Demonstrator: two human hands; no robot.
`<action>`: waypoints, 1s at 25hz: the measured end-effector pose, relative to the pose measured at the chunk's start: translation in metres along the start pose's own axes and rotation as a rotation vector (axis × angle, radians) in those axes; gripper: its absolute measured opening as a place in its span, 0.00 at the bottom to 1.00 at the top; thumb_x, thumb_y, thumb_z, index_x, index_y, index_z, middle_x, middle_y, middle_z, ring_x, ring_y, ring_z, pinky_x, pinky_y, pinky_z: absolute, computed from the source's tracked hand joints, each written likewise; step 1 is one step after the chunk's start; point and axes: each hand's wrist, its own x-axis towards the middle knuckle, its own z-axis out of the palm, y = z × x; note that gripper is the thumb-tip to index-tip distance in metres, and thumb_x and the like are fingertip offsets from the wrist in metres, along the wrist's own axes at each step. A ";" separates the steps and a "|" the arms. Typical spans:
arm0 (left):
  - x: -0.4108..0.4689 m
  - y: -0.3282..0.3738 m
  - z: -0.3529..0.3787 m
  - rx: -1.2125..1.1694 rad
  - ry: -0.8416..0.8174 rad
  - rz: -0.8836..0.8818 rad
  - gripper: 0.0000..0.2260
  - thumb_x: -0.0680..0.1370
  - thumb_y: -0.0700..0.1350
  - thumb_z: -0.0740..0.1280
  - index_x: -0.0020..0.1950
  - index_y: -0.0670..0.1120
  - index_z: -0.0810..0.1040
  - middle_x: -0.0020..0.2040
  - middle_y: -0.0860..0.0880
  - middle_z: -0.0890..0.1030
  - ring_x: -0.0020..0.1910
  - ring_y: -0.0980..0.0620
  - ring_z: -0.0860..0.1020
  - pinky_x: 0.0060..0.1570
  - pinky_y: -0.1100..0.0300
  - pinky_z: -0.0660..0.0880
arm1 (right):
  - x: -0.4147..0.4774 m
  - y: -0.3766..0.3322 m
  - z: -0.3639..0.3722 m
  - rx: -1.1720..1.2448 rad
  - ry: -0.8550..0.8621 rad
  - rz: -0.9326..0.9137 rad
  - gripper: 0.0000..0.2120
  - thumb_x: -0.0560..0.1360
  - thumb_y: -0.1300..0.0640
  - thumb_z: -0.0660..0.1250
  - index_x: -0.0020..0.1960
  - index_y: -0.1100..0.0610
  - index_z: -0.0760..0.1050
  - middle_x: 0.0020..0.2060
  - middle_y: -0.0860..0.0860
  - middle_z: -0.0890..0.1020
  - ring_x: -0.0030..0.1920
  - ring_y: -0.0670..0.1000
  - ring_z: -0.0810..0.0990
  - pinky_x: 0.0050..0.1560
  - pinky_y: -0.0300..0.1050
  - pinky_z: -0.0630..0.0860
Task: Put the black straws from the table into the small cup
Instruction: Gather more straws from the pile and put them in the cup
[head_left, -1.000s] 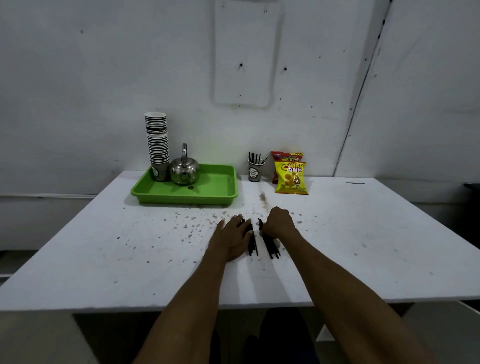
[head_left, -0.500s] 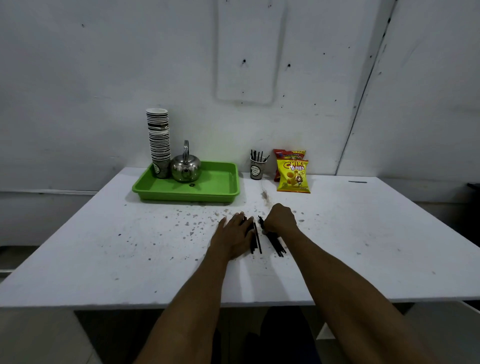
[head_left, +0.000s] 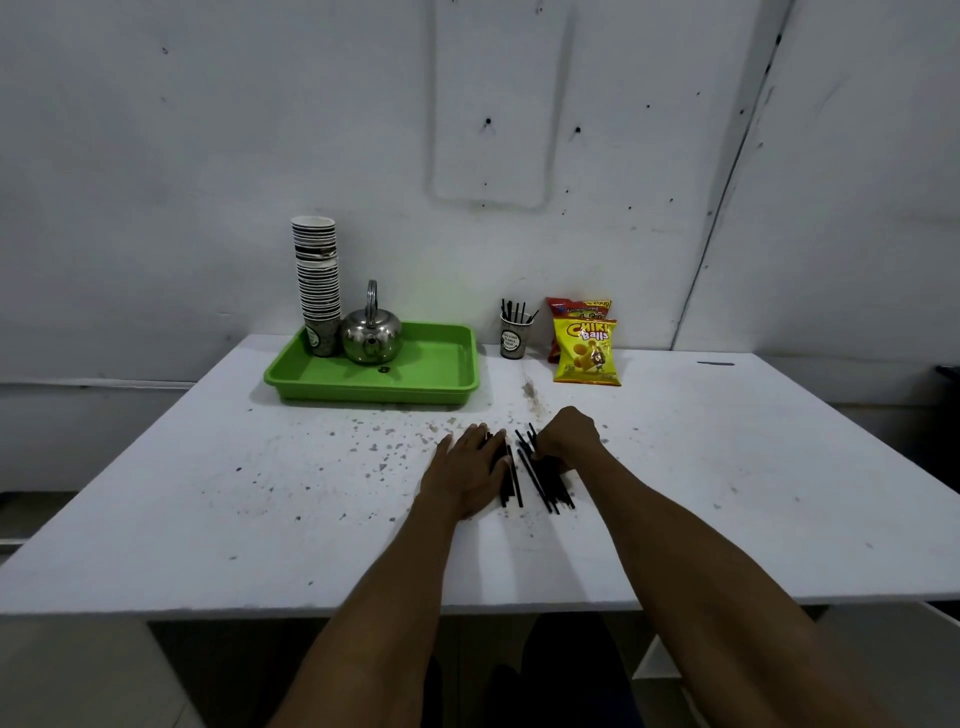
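Several black straws (head_left: 543, 480) lie in a loose pile on the white table (head_left: 208, 499), between my two hands. My left hand (head_left: 467, 470) rests flat on the table, fingers stretched out, touching the left side of the pile. My right hand (head_left: 569, 434) is curled over the right side of the pile, its fingertips on the straws. The small paper cup (head_left: 515, 338) stands upright at the back of the table near the wall, with a few black straws sticking out of it.
A green tray (head_left: 431, 382) at the back left holds a tall stack of paper cups (head_left: 317, 280) and a metal kettle (head_left: 371, 335). Two snack bags (head_left: 586, 351) lean beside the small cup. Dark specks dot the table's middle.
Both hands have stayed at the pile. The right hand has drawn the straws a little closer together, and the view has tilted slightly.
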 end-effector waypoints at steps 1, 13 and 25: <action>0.000 0.000 0.000 0.001 0.004 0.001 0.25 0.83 0.58 0.48 0.79 0.54 0.55 0.81 0.48 0.57 0.81 0.51 0.51 0.79 0.44 0.49 | 0.001 0.000 -0.001 -0.002 -0.004 -0.001 0.14 0.64 0.63 0.78 0.39 0.60 0.72 0.46 0.60 0.83 0.47 0.60 0.85 0.47 0.52 0.84; -0.002 0.002 -0.003 -0.011 0.019 0.003 0.25 0.83 0.57 0.48 0.80 0.53 0.55 0.81 0.48 0.58 0.81 0.51 0.52 0.79 0.44 0.51 | 0.008 0.004 -0.006 0.159 -0.054 0.035 0.07 0.69 0.69 0.72 0.43 0.67 0.75 0.48 0.68 0.83 0.48 0.66 0.85 0.52 0.60 0.82; -0.006 0.005 -0.009 -0.094 0.067 -0.011 0.25 0.84 0.57 0.49 0.80 0.53 0.54 0.81 0.48 0.56 0.81 0.51 0.50 0.79 0.47 0.53 | 0.024 0.004 -0.007 0.440 -0.162 0.127 0.13 0.74 0.71 0.68 0.58 0.74 0.75 0.48 0.66 0.83 0.46 0.61 0.83 0.57 0.57 0.80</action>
